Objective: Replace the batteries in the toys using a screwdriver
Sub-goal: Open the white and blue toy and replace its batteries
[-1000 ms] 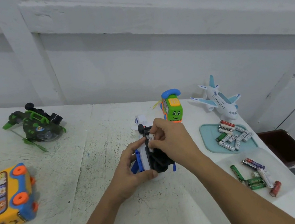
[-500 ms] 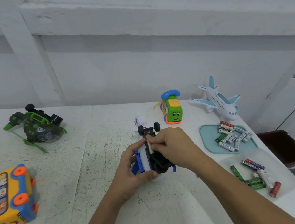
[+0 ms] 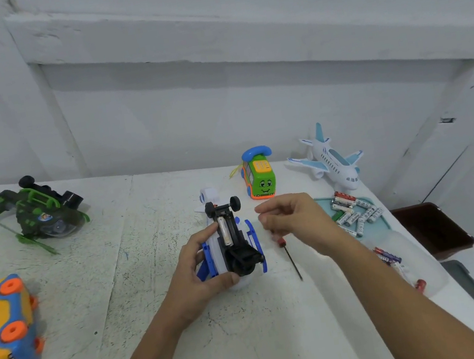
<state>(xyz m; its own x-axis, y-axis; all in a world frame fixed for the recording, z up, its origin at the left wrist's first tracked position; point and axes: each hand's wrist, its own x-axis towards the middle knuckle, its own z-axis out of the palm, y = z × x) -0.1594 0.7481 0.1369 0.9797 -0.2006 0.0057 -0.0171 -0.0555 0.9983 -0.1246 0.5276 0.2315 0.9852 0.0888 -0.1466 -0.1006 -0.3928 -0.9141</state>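
Gripping the upturned toy plane [image 3: 239, 251] on the table [image 3: 123, 294], the left hand [image 3: 195, 272] curls round its body; one battery [image 3: 224, 232] sits in the open compartment. Right hand [image 3: 295, 219] hovers just beside, fingers [image 3: 268, 205] loosely curled, holding nothing, over the screwdriver [image 3: 291, 260] lying flat.

Scuffed white table [image 3: 162, 335], dark brown box [image 3: 431, 227]

The fingers of your left hand [image 3: 200, 268] wrap the upturned toy [image 3: 236, 255] from its left, with a battery [image 3: 224, 232] in its compartment just right of your thumb. The screwdriver [image 3: 290, 257] lies on the table [image 3: 148, 258] just below your right hand [image 3: 293, 220] fingers. The battery tray [image 3: 324, 206] sits right of them and the phone toy [image 3: 258, 175] beyond them.
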